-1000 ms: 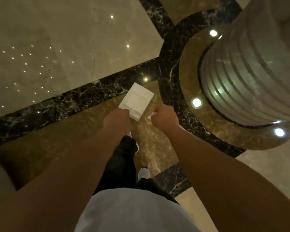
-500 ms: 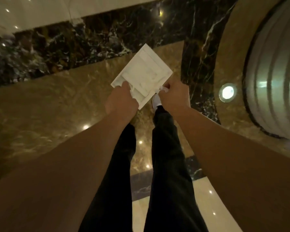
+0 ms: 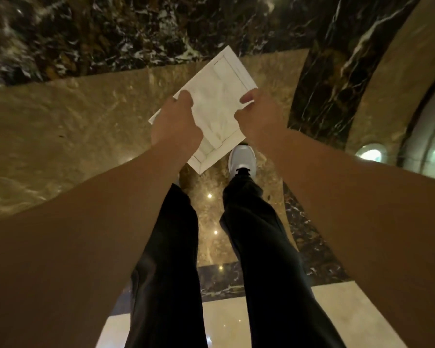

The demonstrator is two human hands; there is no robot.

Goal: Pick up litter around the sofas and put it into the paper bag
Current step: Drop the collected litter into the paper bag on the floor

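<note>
Now I see my left hand [image 3: 175,123] and right hand [image 3: 258,114] each gripping an opposite side of the white paper bag [image 3: 216,101], held open above the marble floor [image 3: 60,126].

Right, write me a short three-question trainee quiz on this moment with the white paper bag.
1. True or false: both hands grip the white paper bag.
2. Which item shows just below the bag's lower corner? A) a white shoe B) a sofa cushion C) a bottle
3. Fill in: the bag is held above the ____ marble floor band.

Key:
1. True. The left hand holds its left edge and the right hand its right edge.
2. A, the white shoe.
3. Tan; the tan floor band lies under it, with dark veined marble beyond.
</note>
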